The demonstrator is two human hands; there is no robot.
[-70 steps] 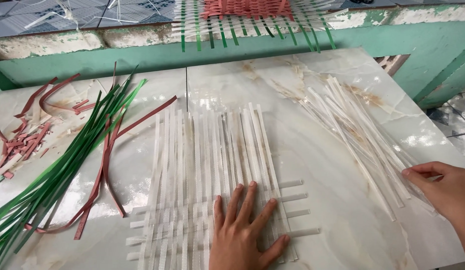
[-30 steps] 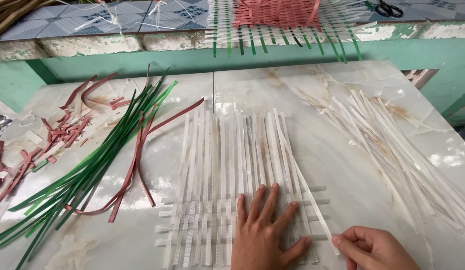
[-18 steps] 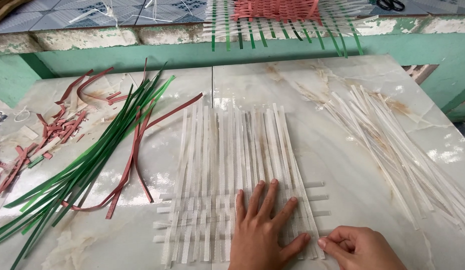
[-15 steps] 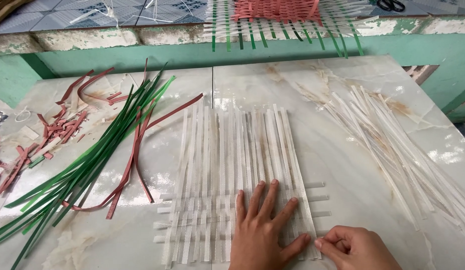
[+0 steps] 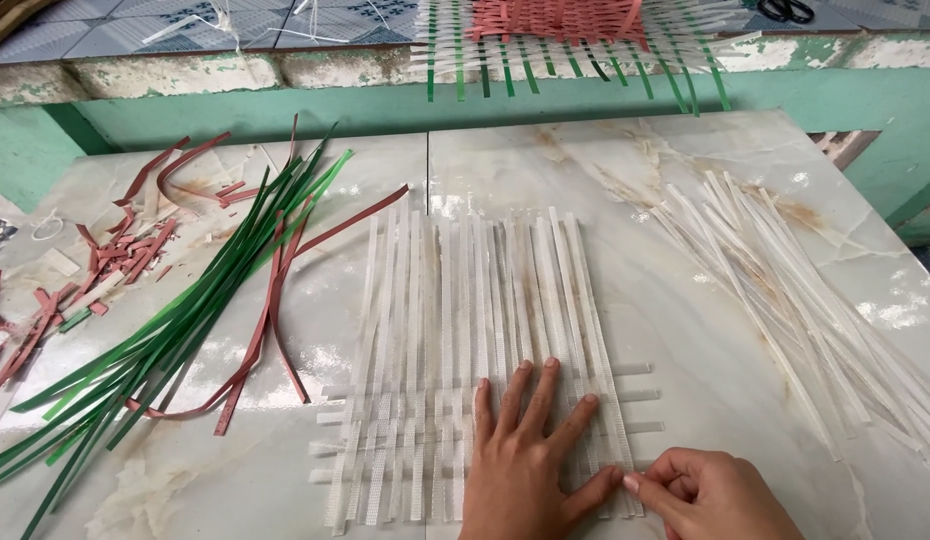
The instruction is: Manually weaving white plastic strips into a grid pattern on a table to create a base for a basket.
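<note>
Surface: pale marble-patterned tabletop [image 5: 685, 300] with brown veining, set against a green-painted ledge [image 5: 285, 110] at the far edge.
Right hand: right hand [image 5: 710, 492] at the near right corner of the weave, fingers curled, fingertips pinched on the end of a translucent white plastic strip [image 5: 640, 468] at the mat's right edge; how firmly it grips cannot be told.
Left hand: left hand [image 5: 530, 455] lies flat, fingers spread and pointing away from the person, pressing down on the near right part of the mat; it grasps nothing.
Woven mat: flat mat of translucent white plastic strips [image 5: 465, 350] in the middle of the tabletop, just in front of the person.
Long axis: the many long strips run from the near edge toward the far ledge, side by side; a few cross strips run left to right through the near end, their ends sticking out on both sides.
Look: strips narrow, ribbed, semi-clear; only the near part is interlaced, the far ends lie loose.
Right of mat: loose pile of white plastic strips [image 5: 805, 300], lying diagonally, apart from the mat.
Left of mat: bundle of long green plastic strips [image 5: 165, 340] slanting from near left to far right, with curled reddish-brown strips [image 5: 275, 300] across it and short reddish-brown offcuts [image 5: 115, 260] farther left.
Ledge: partly woven red, green and white strip panel [image 5: 565, 30] hanging over the edge; black-handled scissors [image 5: 785, 10] at the top right.
</note>
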